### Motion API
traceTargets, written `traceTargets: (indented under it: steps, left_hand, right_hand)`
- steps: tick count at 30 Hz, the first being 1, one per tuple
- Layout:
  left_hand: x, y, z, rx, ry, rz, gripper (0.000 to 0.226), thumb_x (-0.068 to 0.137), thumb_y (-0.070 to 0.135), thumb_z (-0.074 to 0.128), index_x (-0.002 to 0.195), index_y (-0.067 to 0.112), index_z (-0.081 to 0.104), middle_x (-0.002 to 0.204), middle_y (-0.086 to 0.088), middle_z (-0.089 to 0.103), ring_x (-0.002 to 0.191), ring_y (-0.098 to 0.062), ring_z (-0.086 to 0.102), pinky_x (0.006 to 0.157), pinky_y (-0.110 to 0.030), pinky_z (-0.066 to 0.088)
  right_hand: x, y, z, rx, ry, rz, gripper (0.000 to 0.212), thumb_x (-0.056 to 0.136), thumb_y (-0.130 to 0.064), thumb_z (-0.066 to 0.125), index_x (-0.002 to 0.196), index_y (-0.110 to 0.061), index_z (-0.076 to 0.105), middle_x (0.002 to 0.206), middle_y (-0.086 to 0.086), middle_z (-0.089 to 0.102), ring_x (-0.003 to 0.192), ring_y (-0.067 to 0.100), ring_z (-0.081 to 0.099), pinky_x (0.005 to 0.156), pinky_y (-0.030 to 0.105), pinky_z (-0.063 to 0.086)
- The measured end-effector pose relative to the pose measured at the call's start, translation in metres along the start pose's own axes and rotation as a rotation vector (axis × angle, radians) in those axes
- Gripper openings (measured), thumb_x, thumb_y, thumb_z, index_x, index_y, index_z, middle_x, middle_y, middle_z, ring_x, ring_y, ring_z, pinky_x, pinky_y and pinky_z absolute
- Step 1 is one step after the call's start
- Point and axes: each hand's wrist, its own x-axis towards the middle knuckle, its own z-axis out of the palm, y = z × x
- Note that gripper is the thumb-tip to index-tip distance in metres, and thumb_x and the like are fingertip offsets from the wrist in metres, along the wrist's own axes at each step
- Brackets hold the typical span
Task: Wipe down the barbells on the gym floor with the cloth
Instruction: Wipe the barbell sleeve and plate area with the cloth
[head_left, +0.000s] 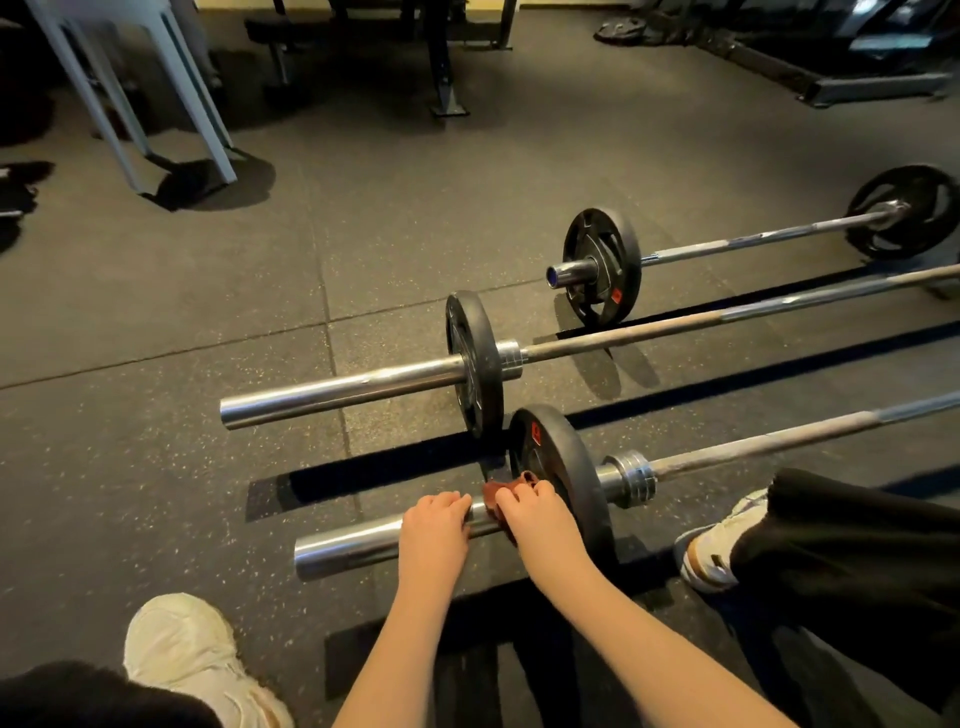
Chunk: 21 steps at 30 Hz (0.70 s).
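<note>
The nearest barbell (348, 548) is lying on the gym floor (156, 415). Because it is round, it could start rolling if the wiping push is going sideways too hard. If it rolls away from the person, its black plate (576, 467) could be bumping the plate of the middle barbell (337, 392), which is sitting just beside it. The cloth (501, 491) is small and bunched up. It could be slipping out of the fingers, or getting squeezed into the tight spot where the shiny end meets the plate. Fingers could be getting pinched there too. The two other bars could also be getting forgotten. The middle one and the far barbell (753, 241) are lying well apart from both hands, and I am guessing they are waiting for their turn.

The left hand (434, 527) is curling its fingers over the top of the shiny end of the nearest barbell and holding it down. The right hand (535, 514) is just beside it, closer to the plate. Its fingers are curling round the reddish-brown cloth and pressing it onto the bar. The cloth is sitting under and in front of the right fingers, touching the bar and right up against the plate. A little bare metal is showing between the two hands.
</note>
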Motion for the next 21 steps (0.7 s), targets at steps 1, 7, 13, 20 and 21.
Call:
traceTargets:
  steps: [1,7,13,20,21]
  left_hand:
    - [-0.002,0.003,-0.001,-0.028,-0.007,-0.021,0.038,0.097,0.023,0.048,0.135,0.023,0.053,0.14,0.006,0.05,0.127,-0.015,0.044,0.107,-0.028,0.033]
    - [-0.008,0.026,-0.017,-0.319,-0.027,-0.202,0.031,0.093,0.02,0.048,0.119,0.017,0.064,0.121,-0.003,0.064,0.11,-0.02,0.057,0.094,-0.033,0.046]
    - [-0.009,0.068,-0.049,-0.645,-0.052,-0.182,0.049,0.101,0.029,0.045,0.146,0.014,0.037,0.149,-0.004,0.039,0.135,-0.019,0.039,0.109,-0.031,0.032]
    - [0.011,0.124,-0.052,-0.632,0.004,-0.049,0.057,0.1,0.035,0.046,0.15,0.015,0.028,0.156,-0.002,0.023,0.141,-0.019,0.028,0.115,-0.036,0.027]
    - [0.013,0.129,-0.048,-0.597,0.027,-0.054,0.058,0.1,0.036,0.046,0.15,0.014,0.027,0.157,-0.004,0.02,0.142,-0.02,0.026,0.116,-0.037,0.025]
  right_hand:
    - [-0.006,0.002,-0.008,0.055,-0.018,-0.016,0.04,0.074,-0.009,0.079,0.11,-0.012,0.062,0.105,0.008,0.066,0.097,0.028,0.059,0.08,0.034,0.05]
    - [-0.041,0.012,-0.058,0.389,0.118,-0.024,0.032,0.089,-0.011,0.061,0.12,-0.015,0.059,0.123,0.0,0.055,0.112,0.02,0.048,0.096,0.029,0.039]
    - [-0.06,0.052,-0.125,0.501,0.228,0.169,0.036,0.09,-0.015,0.064,0.125,-0.017,0.058,0.119,0.0,0.06,0.113,0.016,0.053,0.095,0.023,0.036]
    - [-0.043,0.106,-0.135,0.514,0.108,0.413,0.026,0.092,-0.015,0.061,0.118,-0.018,0.057,0.112,0.004,0.062,0.103,0.019,0.056,0.088,0.028,0.042]
    - [-0.038,0.113,-0.129,0.504,0.059,0.423,0.027,0.092,-0.015,0.061,0.118,-0.019,0.057,0.114,0.005,0.063,0.107,0.022,0.058,0.091,0.031,0.044]
